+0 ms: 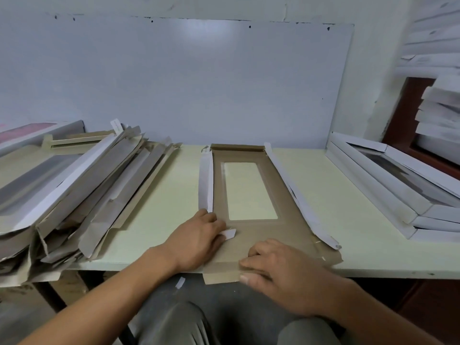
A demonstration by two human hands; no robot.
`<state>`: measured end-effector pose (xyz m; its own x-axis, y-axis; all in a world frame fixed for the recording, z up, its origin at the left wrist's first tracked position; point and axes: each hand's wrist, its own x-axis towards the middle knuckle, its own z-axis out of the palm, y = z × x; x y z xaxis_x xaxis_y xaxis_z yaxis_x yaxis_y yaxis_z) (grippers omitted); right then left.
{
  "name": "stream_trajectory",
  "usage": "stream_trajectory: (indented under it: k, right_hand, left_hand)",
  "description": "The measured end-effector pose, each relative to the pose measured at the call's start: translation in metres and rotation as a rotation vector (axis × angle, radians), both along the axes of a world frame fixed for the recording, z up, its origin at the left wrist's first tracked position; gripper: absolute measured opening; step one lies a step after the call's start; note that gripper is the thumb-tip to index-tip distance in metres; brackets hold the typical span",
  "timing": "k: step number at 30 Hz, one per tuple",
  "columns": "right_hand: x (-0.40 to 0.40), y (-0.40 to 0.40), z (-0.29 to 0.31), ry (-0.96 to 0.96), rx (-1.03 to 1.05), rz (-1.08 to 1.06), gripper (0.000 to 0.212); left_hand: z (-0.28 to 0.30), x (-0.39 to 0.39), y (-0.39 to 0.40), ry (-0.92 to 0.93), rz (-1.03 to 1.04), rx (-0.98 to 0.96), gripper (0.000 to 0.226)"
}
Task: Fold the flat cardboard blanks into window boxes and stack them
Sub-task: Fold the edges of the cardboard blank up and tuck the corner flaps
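One blank (251, 230) flat on worktop (159, 227): left hand (199, 235) pinches corner tab (230, 234), right hand (281, 267) presses near flap (221, 276); we'd crease w/ firm, even pressure along score.

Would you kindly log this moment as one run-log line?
left hand: pinches white tab | right hand: presses blank near flap | side flaps: raised

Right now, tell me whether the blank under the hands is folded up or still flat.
Partly folded: the blank lies brown-side up with its long side flaps raised, near end flat.
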<state>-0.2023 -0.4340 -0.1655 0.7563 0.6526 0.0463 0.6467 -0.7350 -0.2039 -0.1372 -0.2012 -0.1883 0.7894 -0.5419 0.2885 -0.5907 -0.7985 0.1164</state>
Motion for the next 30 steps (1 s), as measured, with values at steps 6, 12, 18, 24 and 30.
stream_trajectory:
  k: [6,12,18,24,30]
  right_hand:
    - [0.043,-0.083,0.041,-0.064,0.186,-0.527,0.029]
    - [0.070,-0.131,0.009,0.370,0.169,-0.784,0.013]
    - [0.071,-0.129,0.006,0.276,0.147,-0.586,0.015]
    - [0.071,-0.118,0.013,0.489,0.297,-0.599,0.019]
    - [0.076,-0.104,0.012,0.513,0.337,-0.666,0.008]
  left_hand:
    - [0.003,0.001,-0.001,0.030,-0.039,0.002,0.018]
    - [0.000,-0.001,-0.002,0.001,-0.047,-0.034,0.021]
    - [0.007,-0.003,-0.002,0.040,-0.060,-0.115,0.013]
    - [0.009,-0.004,0.000,0.056,-0.066,-0.168,0.019]
    - [0.008,-0.011,0.002,0.007,-0.189,-0.117,0.009]
